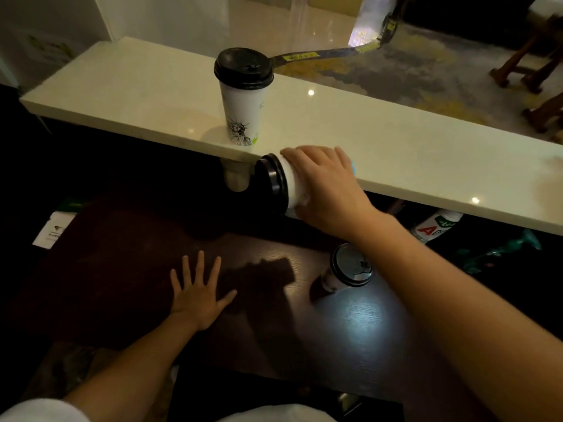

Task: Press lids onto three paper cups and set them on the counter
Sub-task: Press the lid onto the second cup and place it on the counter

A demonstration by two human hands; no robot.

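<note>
White paper cup one [242,99], black lid seated, is standing upright on the pale desk [396,153] near its front edge, judged as already delivered. Cup two [294,185], also lidded, is lying nearly level in the air at that same edge, lid pointing left. The right grip [326,190] is wrapping fingers and thumb round the cup's wall, closed on it; the tilt is probably coming from the angle of the reach up to the higher surface, and the cup will need righting before it is set beside cup one. Cup three [344,272], lidded and upright, is waiting on the dark desk [122,254] just beside the right forearm, apparently last in turn. Left grip [196,296] is lying flat on the dark desk, fingers spread and straight, holding nothing, likely bracing the body during the reach.
</note>
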